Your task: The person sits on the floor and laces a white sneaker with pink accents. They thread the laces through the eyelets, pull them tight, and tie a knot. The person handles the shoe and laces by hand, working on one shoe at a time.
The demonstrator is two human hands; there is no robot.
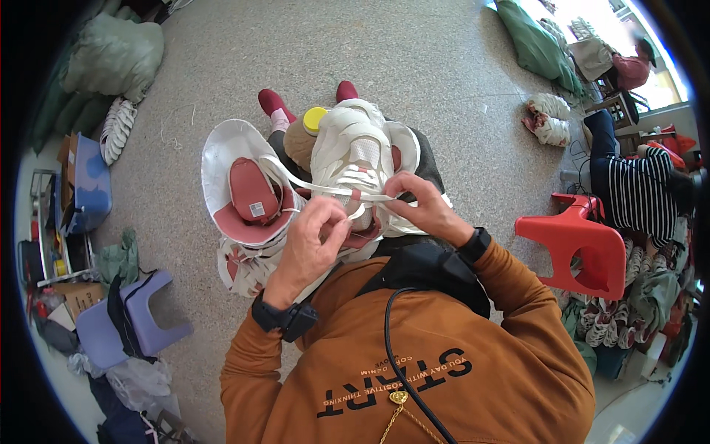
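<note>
A white sneaker upper lies across my lap, its tongue and lacing area toward me. A flat white shoelace crosses over the opening, with a small pinkish-red piece at its middle. My right hand is closed in a pinch on the lace at the right of the opening. Just left of the opening, my left hand has thumb and forefinger pressed together by a short stretch of lace; the fingertips partly hide it. Left of my lap are more white uppers with pink-red lining, one showing a pink insole with a white label.
A yellow-lidded container stands beyond the upper. To the right is a red plastic stool, near a person in stripes and piled shoes. On the left are a purple stool, a blue bin and sacks.
</note>
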